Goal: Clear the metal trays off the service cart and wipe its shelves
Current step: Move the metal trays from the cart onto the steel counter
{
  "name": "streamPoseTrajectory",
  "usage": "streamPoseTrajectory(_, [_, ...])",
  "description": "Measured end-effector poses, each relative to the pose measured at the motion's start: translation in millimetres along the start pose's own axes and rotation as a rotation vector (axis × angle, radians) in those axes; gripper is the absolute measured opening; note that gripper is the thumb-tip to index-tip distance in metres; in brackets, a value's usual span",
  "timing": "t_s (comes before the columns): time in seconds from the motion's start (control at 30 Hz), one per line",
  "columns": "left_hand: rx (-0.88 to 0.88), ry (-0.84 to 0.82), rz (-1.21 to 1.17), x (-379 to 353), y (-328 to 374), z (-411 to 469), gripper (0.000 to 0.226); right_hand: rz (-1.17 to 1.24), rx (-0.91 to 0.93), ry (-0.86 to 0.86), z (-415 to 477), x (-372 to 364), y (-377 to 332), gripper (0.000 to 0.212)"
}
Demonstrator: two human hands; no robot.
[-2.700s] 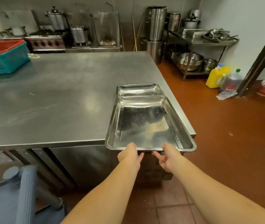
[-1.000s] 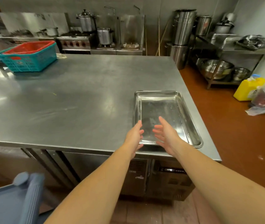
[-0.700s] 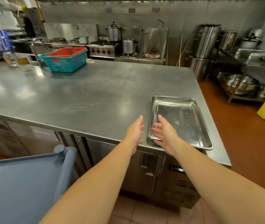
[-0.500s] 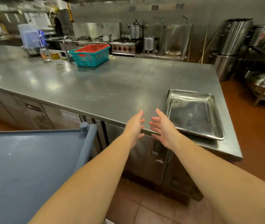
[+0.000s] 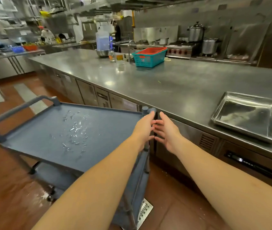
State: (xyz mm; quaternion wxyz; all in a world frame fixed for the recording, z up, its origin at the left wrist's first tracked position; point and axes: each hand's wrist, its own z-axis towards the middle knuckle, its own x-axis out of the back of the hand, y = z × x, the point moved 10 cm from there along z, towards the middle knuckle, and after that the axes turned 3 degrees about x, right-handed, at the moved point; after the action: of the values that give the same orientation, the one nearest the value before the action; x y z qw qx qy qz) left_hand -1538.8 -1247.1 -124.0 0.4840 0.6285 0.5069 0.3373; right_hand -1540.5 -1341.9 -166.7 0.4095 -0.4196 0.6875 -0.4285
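Left hand: my left hand [image 5: 144, 128] is stretched out over the near right corner of the cart. Its fingers are straight, close together and hold nothing. The fingertips reach the rounded grey handle post [image 5: 146, 110]; I cannot tell whether they touch it.
Right hand: my right hand [image 5: 166, 132] is just beside the left and holds nothing. Its fingers are relaxed and slightly spread, with the tips close to the left hand's fingers.
Tray: the shiny rectangular metal tray [image 5: 248, 117] lies flat on the long stainless steel counter [image 5: 165, 83]. It sits near the front edge, far to my right and well apart from both hands. A second rim seems to show under its near edge, so it may be two trays nested; the picture is too warped there to be sure.
Cart: the grey-blue plastic service cart [image 5: 128, 188] stands against the counter front, to my left.
Top shelf: the flat top shelf [image 5: 32, 140] has a patch of water droplets [image 5: 75, 130] across its middle.
Lower shelf: the lower shelf [image 5: 52, 176] is the same colour and is mostly hidden under the top one.
Far end: a grey bar handle [image 5: 15, 110] crosses the cart's far end.
Counter, far side: a teal plastic basket [image 5: 148, 61] holds a red basket [image 5: 151, 51] nested inside it, well apart from the tray.
Floor: the floor [image 5: 7, 188] is red-brown tile. A metal drain grate [image 5: 144, 211] lies by the cart's near leg.
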Motion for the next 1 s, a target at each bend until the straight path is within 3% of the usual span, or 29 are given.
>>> streamPoseTrajectory(0.07, [-0.024, 0.04, 0.016, 32.1, -1.2, -21.0, 0.033, -0.022, 0.001, -0.031, -17.2, -29.8, 11.1, 0.046])
streamPoseTrajectory(0.37, [-0.054, 0.192, -0.032, 220.2, -32.8, -120.9, 0.048, -0.122, 0.008, -0.104, -108.0, -196.0, 61.9, 0.042])
streamPoseTrajectory(0.67, [0.005, 0.403, -0.148, 426.5, -91.7, -228.0, 0.046, -0.181, -0.104, -0.337, -209.3, -390.0, 163.0, 0.045])
streamPoseTrajectory(1.0, [0.064, 0.543, -0.218, 566.3, -126.0, -244.8, 0.042, -0.224, -0.154, -0.421, -208.6, -520.9, 226.3, 0.05])
